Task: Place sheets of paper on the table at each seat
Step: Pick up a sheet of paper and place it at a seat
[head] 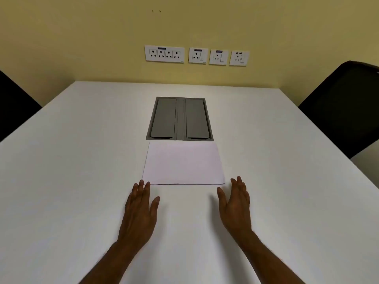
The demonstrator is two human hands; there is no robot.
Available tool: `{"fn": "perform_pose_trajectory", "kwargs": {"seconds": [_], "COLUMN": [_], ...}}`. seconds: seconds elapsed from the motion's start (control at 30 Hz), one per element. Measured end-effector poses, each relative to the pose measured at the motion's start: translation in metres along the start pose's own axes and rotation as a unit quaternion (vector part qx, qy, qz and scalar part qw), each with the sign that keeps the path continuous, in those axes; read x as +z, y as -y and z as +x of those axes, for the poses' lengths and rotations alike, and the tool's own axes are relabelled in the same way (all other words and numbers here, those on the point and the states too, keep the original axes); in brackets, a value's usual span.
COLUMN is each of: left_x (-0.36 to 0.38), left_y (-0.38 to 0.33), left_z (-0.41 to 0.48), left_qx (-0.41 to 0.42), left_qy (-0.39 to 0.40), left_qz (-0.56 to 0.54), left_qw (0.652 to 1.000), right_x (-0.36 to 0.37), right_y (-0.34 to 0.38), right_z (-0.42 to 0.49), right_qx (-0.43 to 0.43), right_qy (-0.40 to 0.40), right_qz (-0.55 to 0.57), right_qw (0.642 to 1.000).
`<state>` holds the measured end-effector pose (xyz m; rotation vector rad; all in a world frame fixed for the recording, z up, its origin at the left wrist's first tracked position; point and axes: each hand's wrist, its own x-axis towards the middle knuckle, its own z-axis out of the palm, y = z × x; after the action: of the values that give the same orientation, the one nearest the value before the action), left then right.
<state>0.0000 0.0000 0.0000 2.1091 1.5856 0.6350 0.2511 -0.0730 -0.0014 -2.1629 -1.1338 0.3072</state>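
A stack of white paper (183,163) lies flat in the middle of the white table (82,160), just in front of a grey cable box. My left hand (139,210) rests palm down with its fingertips at the paper's near left corner. My right hand (235,206) hovers beside the near right corner, palm turned inward and fingers apart, not touching the sheet. Neither hand holds anything.
A grey cable box (179,118) with two closed lids is set into the tabletop behind the paper. Black chairs stand at the left edge (14,107) and the right edge (346,107). Wall sockets (196,56) sit on the yellow wall beyond.
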Motion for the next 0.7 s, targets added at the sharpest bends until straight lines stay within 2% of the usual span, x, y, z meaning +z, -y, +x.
{"fn": "perform_pose_trajectory", "kwargs": {"seconds": [0.17, 0.43, 0.7], "left_x": [0.022, 0.046, 0.050], "left_y": [0.010, 0.027, 0.028], "left_z": [0.016, 0.022, 0.024], "left_qx": [-0.037, 0.008, -0.005], "left_qy": [0.014, -0.027, -0.025], "left_qz": [-0.032, 0.077, 0.100], "left_qw": [0.999, 0.997, 0.995], "right_x": [0.020, 0.042, 0.049], "right_y": [-0.007, -0.013, -0.010], "right_z": [0.021, 0.040, 0.043], "right_qx": [0.035, 0.025, 0.024], "right_qy": [0.006, -0.026, -0.057], "right_qz": [0.008, -0.022, -0.011], "right_qw": [0.999, 0.999, 0.998]}}
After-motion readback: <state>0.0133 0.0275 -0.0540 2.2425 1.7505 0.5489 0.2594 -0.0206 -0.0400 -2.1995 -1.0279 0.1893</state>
